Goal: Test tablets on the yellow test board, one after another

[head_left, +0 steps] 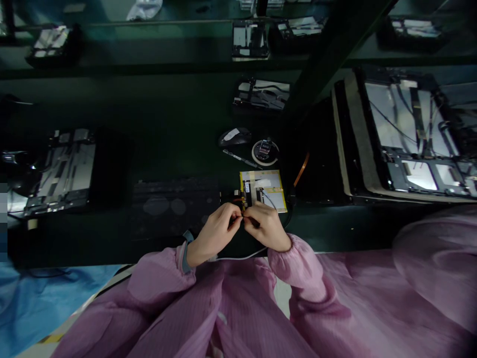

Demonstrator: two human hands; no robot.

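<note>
My left hand (219, 227) and my right hand (265, 223) meet at the near left corner of a flat battery pack (276, 180) with yellow edges. Both are closed in a pinch, fingertips almost touching. What lies between them is too small to make out; it is near a short orange flex cable (237, 200) at the pack's left side. A thin light wire lies over the pack, just beyond my right hand. A dark flat panel (167, 206) lies on the table to the left of my left hand, with pale smudges on it.
Beyond the pack are a computer mouse (234, 136), a pen-like tool (242, 159) and a round white-rimmed holder (265, 152). Opened device frames (63, 169) are stacked at left, with a taller stack (413, 124) at right. More frames stand on the shelf. A pink sleeve (436, 263) shows at right.
</note>
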